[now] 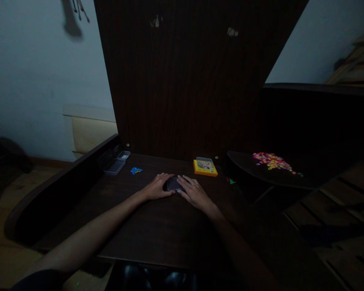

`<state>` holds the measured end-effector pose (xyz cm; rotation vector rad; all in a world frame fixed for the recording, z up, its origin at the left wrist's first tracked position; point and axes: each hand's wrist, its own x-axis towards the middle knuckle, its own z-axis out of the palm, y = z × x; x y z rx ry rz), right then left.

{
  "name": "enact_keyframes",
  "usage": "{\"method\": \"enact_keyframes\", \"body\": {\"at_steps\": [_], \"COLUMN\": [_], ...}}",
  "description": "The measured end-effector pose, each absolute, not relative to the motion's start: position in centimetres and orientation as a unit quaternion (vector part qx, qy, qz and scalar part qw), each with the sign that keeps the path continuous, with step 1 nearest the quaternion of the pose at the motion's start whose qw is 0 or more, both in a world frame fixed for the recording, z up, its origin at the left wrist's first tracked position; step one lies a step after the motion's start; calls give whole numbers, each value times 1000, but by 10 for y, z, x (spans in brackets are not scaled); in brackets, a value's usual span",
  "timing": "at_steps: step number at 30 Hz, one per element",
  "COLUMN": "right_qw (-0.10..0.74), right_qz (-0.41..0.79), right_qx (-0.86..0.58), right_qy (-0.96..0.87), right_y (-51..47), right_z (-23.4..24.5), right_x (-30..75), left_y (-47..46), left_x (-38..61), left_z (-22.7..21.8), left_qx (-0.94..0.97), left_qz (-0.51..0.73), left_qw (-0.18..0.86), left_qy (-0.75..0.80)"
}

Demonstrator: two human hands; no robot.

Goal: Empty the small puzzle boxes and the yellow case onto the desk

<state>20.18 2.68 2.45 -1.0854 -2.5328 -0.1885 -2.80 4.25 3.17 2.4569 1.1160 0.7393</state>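
Note:
Both my hands rest on a dark wooden table [157, 226]. My left hand [157, 186] and my right hand [194, 192] lie with fingers stretched, touching a small dark flat object [173, 184] between them from either side. The light is dim and I cannot make out what the object is. A yellow box [205, 167] lies just beyond my right hand. A small blue piece [136, 170] sits beyond my left hand.
A clear plastic case [117, 165] lies open at the table's back left. A pile of pink and yellow small pieces [271, 161] sits on a dark round surface to the right. A tall dark wooden board [194, 76] stands behind the table.

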Motion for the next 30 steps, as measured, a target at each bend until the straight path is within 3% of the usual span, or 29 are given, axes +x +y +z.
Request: {"method": "enact_keyframes", "body": {"at_steps": [13, 25, 30], "right_qw": [162, 161, 184], "right_qz": [-237, -323, -303], "right_qx": [-357, -323, -313], "right_qy": [-889, -875, -881], "right_y": [30, 33, 38], "right_z": [13, 7, 8], "right_x": [190, 188, 191], "left_y": [44, 47, 47], "left_x": [-24, -27, -28], "left_z": [32, 33, 33], "left_qx": [870, 858, 844], "left_qz": [234, 265, 287], "left_qw": [146, 194, 237], "left_qy": [408, 396, 385]}}
